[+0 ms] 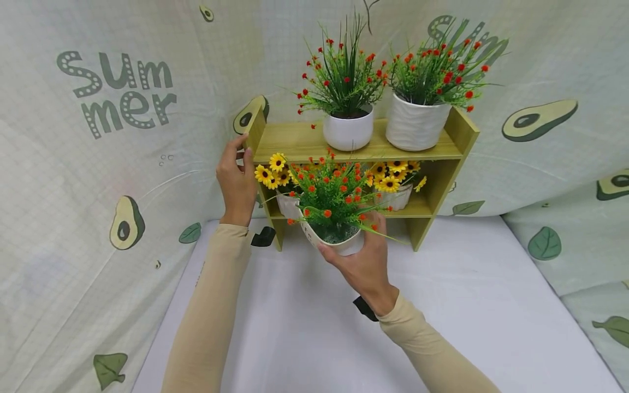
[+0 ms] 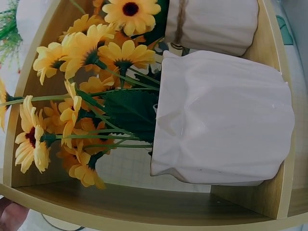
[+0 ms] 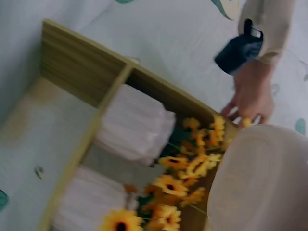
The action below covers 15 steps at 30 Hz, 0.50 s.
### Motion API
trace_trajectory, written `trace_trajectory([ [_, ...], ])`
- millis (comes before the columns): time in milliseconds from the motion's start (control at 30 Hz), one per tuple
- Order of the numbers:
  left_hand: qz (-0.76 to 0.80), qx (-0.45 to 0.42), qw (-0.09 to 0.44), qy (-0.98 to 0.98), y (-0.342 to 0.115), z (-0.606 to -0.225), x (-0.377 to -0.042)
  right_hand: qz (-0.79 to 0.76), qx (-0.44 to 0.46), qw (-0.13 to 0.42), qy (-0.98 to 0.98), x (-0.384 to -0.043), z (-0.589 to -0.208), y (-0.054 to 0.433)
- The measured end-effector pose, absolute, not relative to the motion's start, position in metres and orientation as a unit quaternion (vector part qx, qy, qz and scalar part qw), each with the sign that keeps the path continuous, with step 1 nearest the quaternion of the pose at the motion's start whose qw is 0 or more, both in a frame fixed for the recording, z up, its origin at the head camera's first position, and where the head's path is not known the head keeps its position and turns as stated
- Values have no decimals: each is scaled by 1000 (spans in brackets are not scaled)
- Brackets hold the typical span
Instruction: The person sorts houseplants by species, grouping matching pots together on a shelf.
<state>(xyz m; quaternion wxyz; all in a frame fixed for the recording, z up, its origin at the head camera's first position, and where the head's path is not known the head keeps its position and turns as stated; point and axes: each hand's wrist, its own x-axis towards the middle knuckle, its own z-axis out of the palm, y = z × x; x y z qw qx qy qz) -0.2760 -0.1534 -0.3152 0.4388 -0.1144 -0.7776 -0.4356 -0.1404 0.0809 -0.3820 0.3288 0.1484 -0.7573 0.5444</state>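
My right hand (image 1: 366, 265) grips a white pot of orange-red flowers (image 1: 334, 199), thumb at its near side and fingers round its right. The pot is held tilted in front of a two-tier wooden shelf (image 1: 295, 143); its smooth underside shows in the right wrist view. With thumb and fingers, my left hand (image 1: 237, 183) holds the shelf's left side panel near the upper board. On the lower tier, yellow sunflowers (image 1: 275, 172) grow from ribbed white pots (image 2: 224, 115), partly hidden by the held plant. A fingertip of the left hand shows at the left wrist view's lower left corner.
Two white pots stand on the upper tier: a rounded one (image 1: 348, 131) at the middle and a wavy-sided one (image 1: 417, 124) at the right, both with red flowers. A white tabletop (image 1: 472, 295) lies below. Avocado-print cloth (image 1: 123, 164) hangs behind and at the sides.
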Motion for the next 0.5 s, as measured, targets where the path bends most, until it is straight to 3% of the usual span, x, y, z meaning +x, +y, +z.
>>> trace_trajectory([
  [500,-455,-109,432,-771,-152,-316,-277,447,188,421,-767,-163,-312,52],
])
